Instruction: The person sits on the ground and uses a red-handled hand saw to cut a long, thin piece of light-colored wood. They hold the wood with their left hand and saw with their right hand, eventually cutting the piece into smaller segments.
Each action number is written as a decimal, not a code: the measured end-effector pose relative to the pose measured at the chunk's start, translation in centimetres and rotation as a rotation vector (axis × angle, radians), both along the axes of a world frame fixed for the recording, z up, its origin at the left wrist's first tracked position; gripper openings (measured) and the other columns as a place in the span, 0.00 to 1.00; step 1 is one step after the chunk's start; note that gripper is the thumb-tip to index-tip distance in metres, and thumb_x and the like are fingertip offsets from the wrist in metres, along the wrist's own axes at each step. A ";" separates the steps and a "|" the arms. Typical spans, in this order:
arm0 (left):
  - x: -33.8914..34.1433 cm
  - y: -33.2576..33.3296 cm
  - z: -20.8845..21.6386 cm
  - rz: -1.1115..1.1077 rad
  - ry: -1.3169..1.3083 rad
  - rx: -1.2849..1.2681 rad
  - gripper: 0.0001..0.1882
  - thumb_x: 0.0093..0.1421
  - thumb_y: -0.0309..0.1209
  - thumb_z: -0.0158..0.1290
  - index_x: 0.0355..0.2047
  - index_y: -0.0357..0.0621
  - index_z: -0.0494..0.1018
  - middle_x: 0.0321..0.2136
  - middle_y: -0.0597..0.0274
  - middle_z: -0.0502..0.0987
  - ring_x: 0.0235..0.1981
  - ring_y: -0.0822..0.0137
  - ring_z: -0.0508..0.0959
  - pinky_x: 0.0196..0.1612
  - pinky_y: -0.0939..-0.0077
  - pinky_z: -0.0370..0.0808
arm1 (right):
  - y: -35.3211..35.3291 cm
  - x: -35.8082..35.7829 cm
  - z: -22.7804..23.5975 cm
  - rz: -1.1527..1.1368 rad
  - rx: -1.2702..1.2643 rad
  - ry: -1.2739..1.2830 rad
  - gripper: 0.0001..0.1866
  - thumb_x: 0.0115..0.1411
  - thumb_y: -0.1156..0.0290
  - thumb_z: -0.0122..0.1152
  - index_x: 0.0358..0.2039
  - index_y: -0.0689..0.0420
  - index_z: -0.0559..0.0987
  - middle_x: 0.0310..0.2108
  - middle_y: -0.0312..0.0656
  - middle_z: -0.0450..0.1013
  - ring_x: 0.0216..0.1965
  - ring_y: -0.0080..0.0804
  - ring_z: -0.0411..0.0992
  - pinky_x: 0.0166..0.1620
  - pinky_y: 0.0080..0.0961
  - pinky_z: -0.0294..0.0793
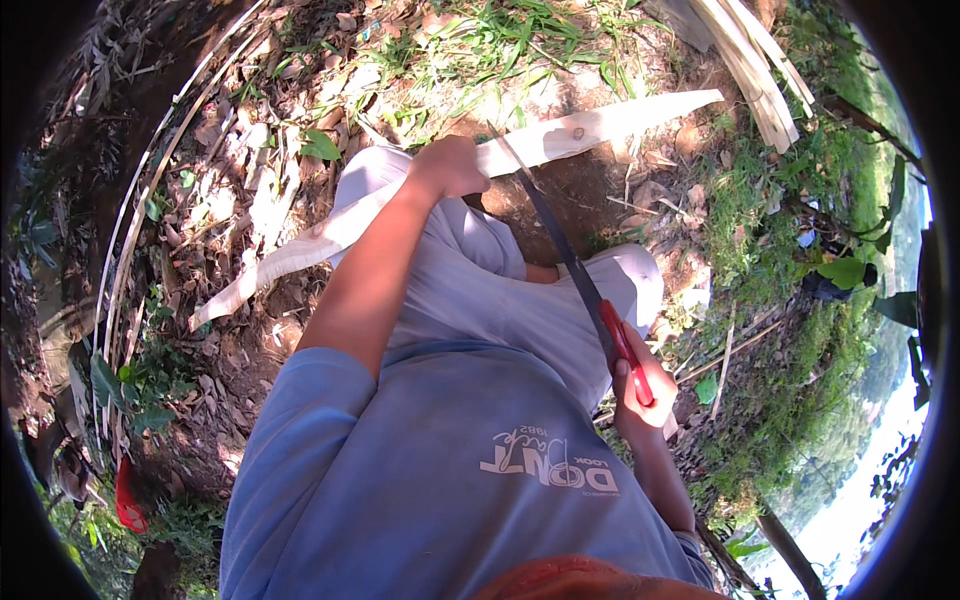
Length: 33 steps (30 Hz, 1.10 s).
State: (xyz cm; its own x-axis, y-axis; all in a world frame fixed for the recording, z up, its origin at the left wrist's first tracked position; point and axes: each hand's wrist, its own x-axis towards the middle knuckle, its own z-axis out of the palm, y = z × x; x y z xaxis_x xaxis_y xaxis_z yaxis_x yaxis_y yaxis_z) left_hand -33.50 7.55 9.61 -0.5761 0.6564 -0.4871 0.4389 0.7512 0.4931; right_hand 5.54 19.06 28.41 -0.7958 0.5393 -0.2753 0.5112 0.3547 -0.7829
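Observation:
A long, pale wooden board (pixel 590 128) lies slantwise across my lap, its left end low and its tapered right end far off to the right. My left hand (pixel 450 167) is closed over the board near its middle, by my knee. In my right hand (pixel 645 385) is a hand saw (pixel 560 240) with a red handle and a long dark blade. The blade runs up and to the left, and its far part crosses the board just right of my left hand. Whether the teeth are cut into the wood cannot be made out.
Split pale wood pieces (pixel 755 75) lie at the far right. Long thin strips (pixel 140 200) curve along the left side. Dry leaves and grass (pixel 520 40) cover the ground. A red object (pixel 128 497) lies at the lower left, and a green slope drops away on the right.

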 end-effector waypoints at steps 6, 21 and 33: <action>1.0 0.5 0.6 0.002 0.082 -0.102 0.20 0.48 0.36 0.62 0.41 0.42 0.88 0.42 0.46 0.88 0.46 0.50 0.89 0.51 0.58 0.85 | -0.3 -10.5 -5.8 -0.012 -0.014 0.133 0.22 0.74 0.73 0.61 0.66 0.63 0.79 0.47 0.52 0.86 0.44 0.29 0.84 0.50 0.28 0.81; 0.5 0.5 1.1 -0.070 0.001 -0.124 0.29 0.50 0.44 0.64 0.49 0.37 0.84 0.47 0.43 0.87 0.51 0.47 0.87 0.56 0.56 0.83 | 1.7 -29.1 -19.4 0.052 0.093 0.446 0.19 0.71 0.74 0.63 0.60 0.67 0.82 0.42 0.55 0.86 0.39 0.36 0.84 0.45 0.33 0.82; -1.2 -0.2 -1.6 0.026 -0.052 0.042 0.25 0.43 0.41 0.66 0.37 0.32 0.84 0.37 0.41 0.87 0.40 0.45 0.88 0.45 0.55 0.83 | 1.1 -20.7 -16.9 -0.049 -0.048 0.392 0.20 0.75 0.70 0.63 0.64 0.63 0.81 0.38 0.39 0.83 0.34 0.22 0.76 0.40 0.26 0.78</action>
State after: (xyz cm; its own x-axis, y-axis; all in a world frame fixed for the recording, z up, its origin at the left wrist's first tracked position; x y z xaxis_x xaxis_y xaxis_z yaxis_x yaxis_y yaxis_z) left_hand -34.67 7.37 7.96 -0.5681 0.6618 -0.4891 0.3923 0.7403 0.5460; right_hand -15.18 20.12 11.46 -0.8192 0.5732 0.0185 0.1854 0.2951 -0.9373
